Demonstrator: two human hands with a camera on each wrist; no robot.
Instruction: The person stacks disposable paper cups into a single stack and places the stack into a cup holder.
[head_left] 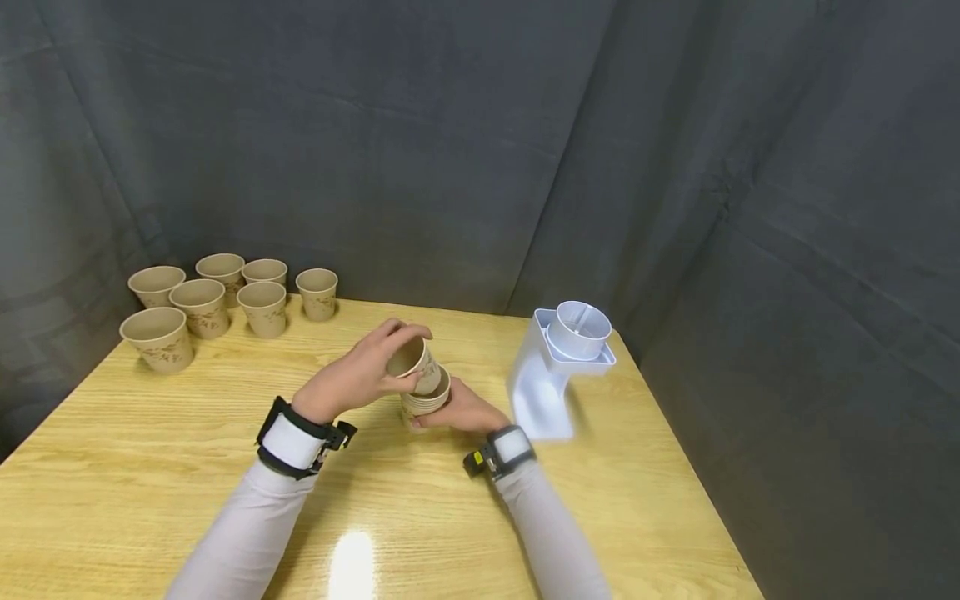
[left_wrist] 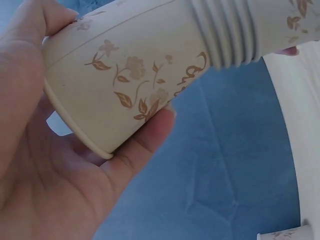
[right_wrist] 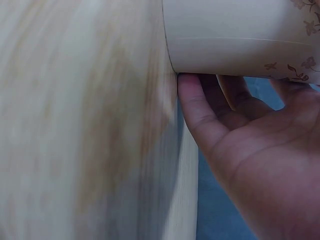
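Observation:
My left hand [head_left: 356, 373] grips a single beige paper cup [head_left: 429, 373] with fingers and thumb around its upper part. The cup is tilted, its base at the mouth of a stack of nested paper cups [head_left: 424, 405]. In the left wrist view, the held cup [left_wrist: 120, 75] shows brown flower prints, and the stack's rims [left_wrist: 225, 32] sit close together at its lower end. My right hand [head_left: 471, 408] holds the stack from the right side. In the right wrist view, the fingers [right_wrist: 195, 97] curl against the stack's lowest cup [right_wrist: 235, 45], close to the tabletop.
Several paper cups [head_left: 167, 350] stand upright and apart at the back left of the wooden table [head_left: 225, 442]. A pale plastic stand [head_left: 542, 387] with a round holder [head_left: 579, 333] on top is right of my hands. Dark curtains [head_left: 337, 167] hang behind the table.

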